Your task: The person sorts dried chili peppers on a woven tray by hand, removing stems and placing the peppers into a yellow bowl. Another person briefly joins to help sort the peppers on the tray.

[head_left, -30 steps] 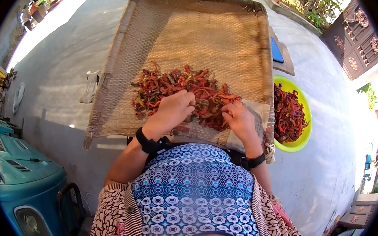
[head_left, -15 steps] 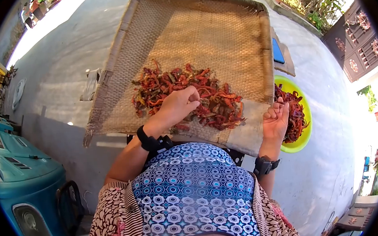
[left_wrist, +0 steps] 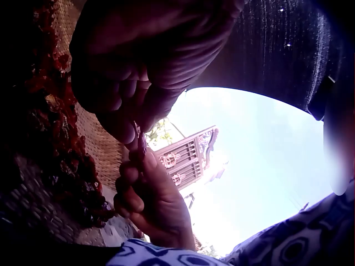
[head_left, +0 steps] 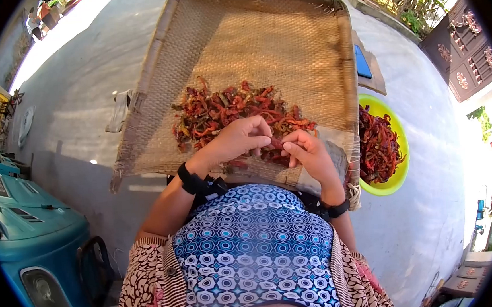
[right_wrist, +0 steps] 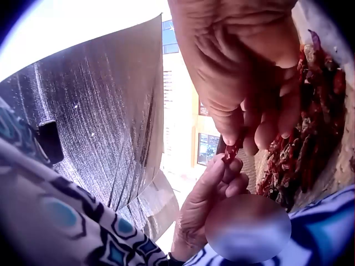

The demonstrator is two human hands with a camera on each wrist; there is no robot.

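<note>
Dried red peppers (head_left: 220,107) lie heaped on the near half of a woven tray (head_left: 261,38). Above the heap's near edge, the left hand (head_left: 236,140) and right hand (head_left: 310,152) face each other. Between their fingertips is a small red pepper (right_wrist: 232,152), pinched from both sides in the right wrist view. The left wrist view also has the left hand (left_wrist: 144,61) at one end of this pepper and the right hand (left_wrist: 158,205) at the other. A lime-green bowl (head_left: 403,137), right of the tray, holds darker red peppers (head_left: 378,144).
A blue flat object (head_left: 362,62) lies on a board beyond the bowl. A teal vehicle (head_left: 34,225) stands at the left, with a black metal frame (head_left: 96,261) beside it. A rag (head_left: 120,111) lies left of the tray. Two people are far off at upper left.
The right hand went from the tray out to the bowl's near side, then back left to meet the left hand. The left hand has shifted slightly right, its fingers now nearer the right hand.
</note>
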